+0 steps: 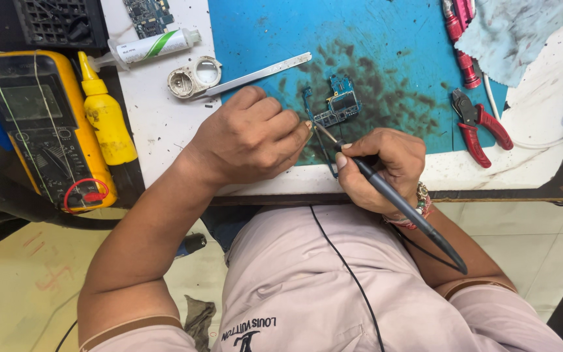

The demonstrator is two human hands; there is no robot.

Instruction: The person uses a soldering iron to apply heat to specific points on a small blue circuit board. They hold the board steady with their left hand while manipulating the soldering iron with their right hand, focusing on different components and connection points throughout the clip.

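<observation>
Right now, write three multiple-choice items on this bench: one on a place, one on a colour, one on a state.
1. Where do the red-handled pliers lie?
A. right of the circuit board
B. on the multimeter
C. on the floor

2. What colour is the squeeze bottle?
A. green
B. yellow
C. black

3. What is the right hand doing?
A. resting open and empty
B. lifting the pliers
C. gripping a soldering iron

Answers: 1 A, they lie at the blue mat's right edge, beyond the board. 2 B, its body and nozzle are yellow. 3 C, the fingers close around the dark handle, tip toward the board by the left hand.
</observation>
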